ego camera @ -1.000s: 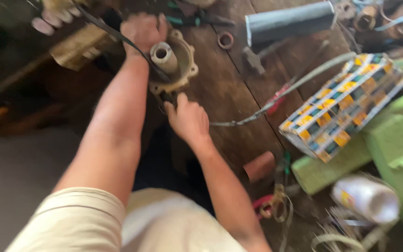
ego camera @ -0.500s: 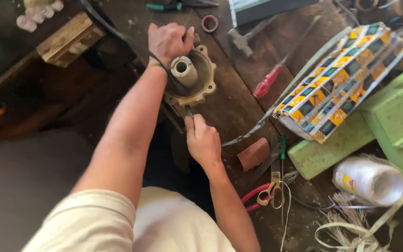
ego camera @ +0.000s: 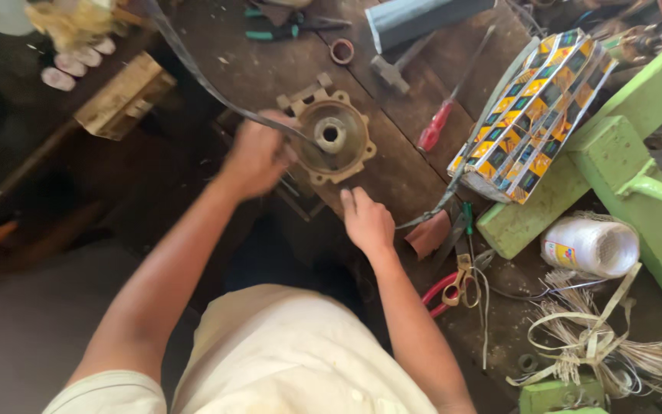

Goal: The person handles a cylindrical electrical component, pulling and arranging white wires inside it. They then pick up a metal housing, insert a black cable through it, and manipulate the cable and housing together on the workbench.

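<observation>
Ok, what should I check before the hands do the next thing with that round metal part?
1. Round metal housing resting flat on the wooden bench: ok.
2. Left hand gripping the housing's rim: cannot tell, blurred.
3. Right hand flat on the bench, apart from the housing: ok.
4. Black cable clear of the housing: not ok, it crosses it.
5. Red screwdriver within reach: ok.

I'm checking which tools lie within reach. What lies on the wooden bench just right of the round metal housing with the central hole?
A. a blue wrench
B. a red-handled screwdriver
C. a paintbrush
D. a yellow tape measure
B: a red-handled screwdriver lies slanted on the worn wooden bench, right of the round metal housing.
</observation>
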